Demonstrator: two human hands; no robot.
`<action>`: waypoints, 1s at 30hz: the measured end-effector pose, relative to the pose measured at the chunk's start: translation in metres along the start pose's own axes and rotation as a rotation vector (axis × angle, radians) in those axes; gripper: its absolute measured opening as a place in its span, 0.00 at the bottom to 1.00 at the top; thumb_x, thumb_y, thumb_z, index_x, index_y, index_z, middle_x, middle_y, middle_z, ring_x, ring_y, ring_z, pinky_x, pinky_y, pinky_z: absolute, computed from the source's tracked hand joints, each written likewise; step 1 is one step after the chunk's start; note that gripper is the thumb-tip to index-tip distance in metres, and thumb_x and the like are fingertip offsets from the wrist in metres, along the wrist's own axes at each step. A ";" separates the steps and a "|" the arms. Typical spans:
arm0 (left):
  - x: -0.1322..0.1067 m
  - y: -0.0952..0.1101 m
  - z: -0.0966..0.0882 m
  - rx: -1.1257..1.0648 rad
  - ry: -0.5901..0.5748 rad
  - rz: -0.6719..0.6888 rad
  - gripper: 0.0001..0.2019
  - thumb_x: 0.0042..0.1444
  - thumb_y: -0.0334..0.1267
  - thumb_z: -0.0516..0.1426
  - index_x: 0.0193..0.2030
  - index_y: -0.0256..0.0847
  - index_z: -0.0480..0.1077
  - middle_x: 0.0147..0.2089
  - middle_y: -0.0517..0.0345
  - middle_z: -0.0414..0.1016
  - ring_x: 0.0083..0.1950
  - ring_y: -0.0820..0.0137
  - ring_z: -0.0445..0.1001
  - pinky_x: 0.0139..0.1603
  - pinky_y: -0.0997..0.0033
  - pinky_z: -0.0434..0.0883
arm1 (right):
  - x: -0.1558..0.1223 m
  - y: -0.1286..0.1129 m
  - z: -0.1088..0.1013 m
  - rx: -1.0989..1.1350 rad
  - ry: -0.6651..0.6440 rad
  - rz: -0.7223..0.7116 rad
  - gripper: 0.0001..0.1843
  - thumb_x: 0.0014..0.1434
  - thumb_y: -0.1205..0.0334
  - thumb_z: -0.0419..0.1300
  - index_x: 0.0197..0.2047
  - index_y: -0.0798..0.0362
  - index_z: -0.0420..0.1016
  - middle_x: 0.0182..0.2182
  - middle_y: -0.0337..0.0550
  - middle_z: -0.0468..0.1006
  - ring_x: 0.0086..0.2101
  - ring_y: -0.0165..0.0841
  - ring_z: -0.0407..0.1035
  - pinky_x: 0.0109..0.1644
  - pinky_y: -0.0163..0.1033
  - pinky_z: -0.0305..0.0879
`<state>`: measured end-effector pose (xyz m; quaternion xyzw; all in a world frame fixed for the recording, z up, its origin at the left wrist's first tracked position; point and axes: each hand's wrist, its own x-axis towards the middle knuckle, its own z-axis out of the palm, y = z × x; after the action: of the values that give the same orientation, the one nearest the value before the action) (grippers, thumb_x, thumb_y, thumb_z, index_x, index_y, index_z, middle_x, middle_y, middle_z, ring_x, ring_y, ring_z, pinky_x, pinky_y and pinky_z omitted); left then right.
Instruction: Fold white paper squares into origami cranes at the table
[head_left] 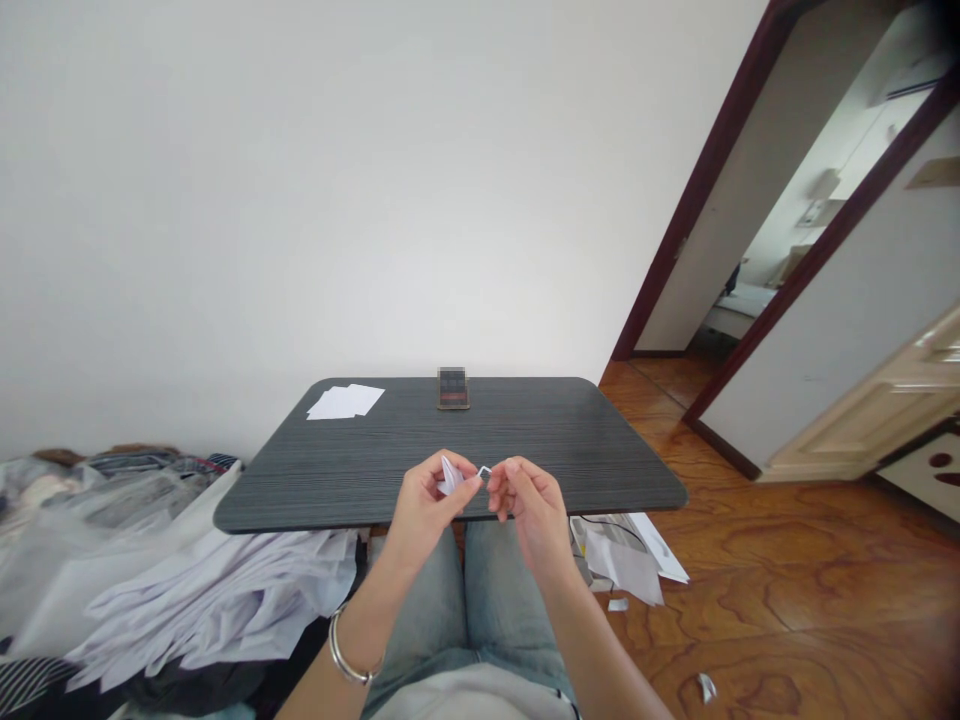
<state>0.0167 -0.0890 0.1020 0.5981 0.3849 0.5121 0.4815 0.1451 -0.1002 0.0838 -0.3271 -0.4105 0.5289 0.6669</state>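
Observation:
My left hand (441, 492) is closed around a small folded piece of white paper (451, 475), above the near edge of the dark table. A thin, bent strip of the white paper (484, 471) sticks out between the two hands. Its far end meets the fingertips of my right hand (525, 500), which are curled and pressed together. The lower part of the folded paper is hidden behind the left fingers. A silver bangle (346, 650) circles my left wrist.
On the dark table (375, 470) lie several white paper sheets (345, 401) at the back left, and a phone (453, 388) stands near the wall. Clothes and plastic (210, 600) are heaped on the left. Papers (622, 560) and scraps lie on the wooden floor (787, 580) at right.

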 end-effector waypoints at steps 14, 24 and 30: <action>-0.004 -0.003 -0.002 0.173 -0.024 0.086 0.09 0.51 0.41 0.58 0.30 0.36 0.69 0.25 0.61 0.68 0.25 0.76 0.64 0.25 0.78 0.61 | 0.003 -0.003 -0.004 -0.051 -0.133 0.067 0.13 0.51 0.56 0.61 0.23 0.55 0.70 0.16 0.33 0.67 0.14 0.20 0.56 0.14 0.25 0.51; -0.006 0.005 -0.002 0.200 -0.031 0.121 0.09 0.51 0.41 0.58 0.30 0.36 0.69 0.24 0.61 0.68 0.24 0.77 0.63 0.24 0.78 0.60 | -0.001 -0.003 -0.005 -0.227 -0.191 -0.136 0.12 0.57 0.56 0.56 0.26 0.54 0.68 0.17 0.33 0.62 0.17 0.23 0.55 0.16 0.27 0.51; -0.010 0.010 -0.005 0.301 -0.033 0.292 0.04 0.52 0.35 0.57 0.33 0.37 0.71 0.26 0.60 0.71 0.25 0.76 0.64 0.25 0.78 0.61 | -0.005 -0.007 -0.007 -0.276 -0.228 -0.299 0.11 0.60 0.58 0.53 0.30 0.54 0.71 0.23 0.38 0.66 0.20 0.25 0.60 0.19 0.29 0.54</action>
<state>0.0100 -0.1005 0.1090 0.7211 0.3584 0.5033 0.3135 0.1541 -0.1067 0.0856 -0.2888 -0.5955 0.3964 0.6363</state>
